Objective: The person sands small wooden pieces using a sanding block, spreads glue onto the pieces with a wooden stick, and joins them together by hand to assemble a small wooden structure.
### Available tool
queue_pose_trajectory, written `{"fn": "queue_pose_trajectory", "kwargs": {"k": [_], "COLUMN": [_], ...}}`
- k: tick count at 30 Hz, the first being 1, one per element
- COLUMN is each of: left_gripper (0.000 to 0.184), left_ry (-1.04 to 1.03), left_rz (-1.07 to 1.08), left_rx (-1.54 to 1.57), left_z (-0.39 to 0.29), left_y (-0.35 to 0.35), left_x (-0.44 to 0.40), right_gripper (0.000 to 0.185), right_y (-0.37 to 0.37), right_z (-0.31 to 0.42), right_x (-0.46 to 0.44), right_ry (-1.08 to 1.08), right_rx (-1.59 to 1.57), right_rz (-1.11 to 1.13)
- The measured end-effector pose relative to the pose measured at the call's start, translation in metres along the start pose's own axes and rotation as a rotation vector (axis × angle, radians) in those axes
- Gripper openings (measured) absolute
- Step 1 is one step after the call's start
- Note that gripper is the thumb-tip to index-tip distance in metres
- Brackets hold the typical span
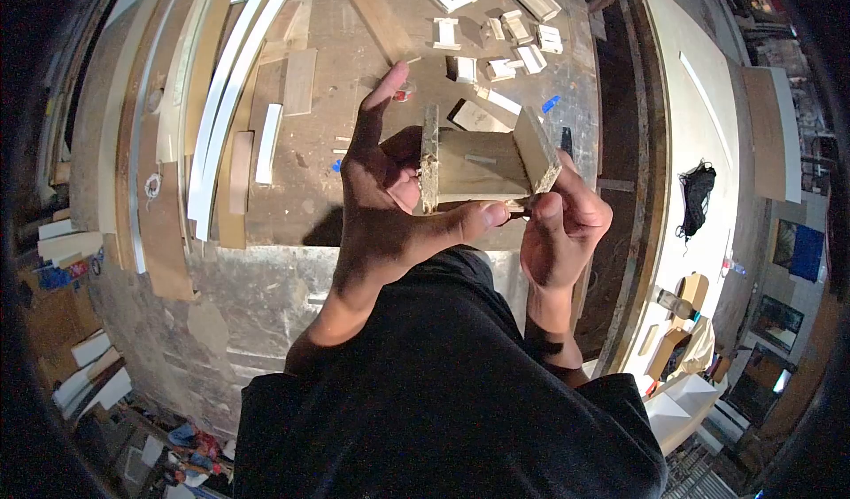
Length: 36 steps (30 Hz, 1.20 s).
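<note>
Over the workbench I hold a small wooden assembly (pixel 482 164), with a flat middle board and two upright end boards, one of them slanting outward. My left hand (pixel 376 211) grips its left end, the thumb stretched along the near edge and one finger pointing away from the wood. At the near right corner, my right hand (pixel 562 233) is closed with thumb and fingers pinched against the wood. Something thin and dark shows between the thumb tips, too small to name. A pale wooden block (pixel 482 116) lies just beyond the assembly.
Several small wooden assemblies (pixel 513 28) lie at the bench's far side. Long wood strips (pixel 226 100) cover the left side, and a plank (pixel 372 7) lies at the back. A blue piece (pixel 551 104) sits nearby. To the right, a pale board (pixel 682 145) carries a black tangled bundle (pixel 696 200).
</note>
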<state>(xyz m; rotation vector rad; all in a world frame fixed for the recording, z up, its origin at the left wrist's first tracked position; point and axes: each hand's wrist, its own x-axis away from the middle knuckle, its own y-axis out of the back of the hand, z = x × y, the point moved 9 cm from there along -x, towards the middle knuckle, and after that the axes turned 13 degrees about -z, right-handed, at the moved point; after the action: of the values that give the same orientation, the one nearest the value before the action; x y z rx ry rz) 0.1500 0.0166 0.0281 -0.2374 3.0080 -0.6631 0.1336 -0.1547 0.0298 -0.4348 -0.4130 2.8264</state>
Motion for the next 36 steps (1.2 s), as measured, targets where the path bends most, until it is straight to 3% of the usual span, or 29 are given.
{"fn": "queue_pose_trajectory", "kwargs": {"k": [10,13,16,36], "left_gripper": [0.114,0.112,0.109,0.116], "left_ry": [0.006,-0.023,-0.037,-0.101], "left_rz": [-0.012,-0.001,-0.043,-0.041], "left_rx": [-0.003,-0.013,0.028,-0.008], "left_z": [0.002,0.001,-0.002,-0.006], "left_y": [0.003,0.001,0.001,-0.003], "left_x": [0.001,0.001,0.000,-0.002], "right_gripper": [0.043,0.045,0.045,0.030], "right_y": [0.000,-0.002,-0.007,-0.004], "right_z": [-0.005,0.000,0.004,0.018], "right_x": [0.003,0.001,-0.003,-0.007], "right_ry": [-0.009,0.106,0.028,0.005], "right_rx": [0.018,0.128,0.015,0.088], "right_rz": [-0.015,0.005,-0.014,-0.022]}}
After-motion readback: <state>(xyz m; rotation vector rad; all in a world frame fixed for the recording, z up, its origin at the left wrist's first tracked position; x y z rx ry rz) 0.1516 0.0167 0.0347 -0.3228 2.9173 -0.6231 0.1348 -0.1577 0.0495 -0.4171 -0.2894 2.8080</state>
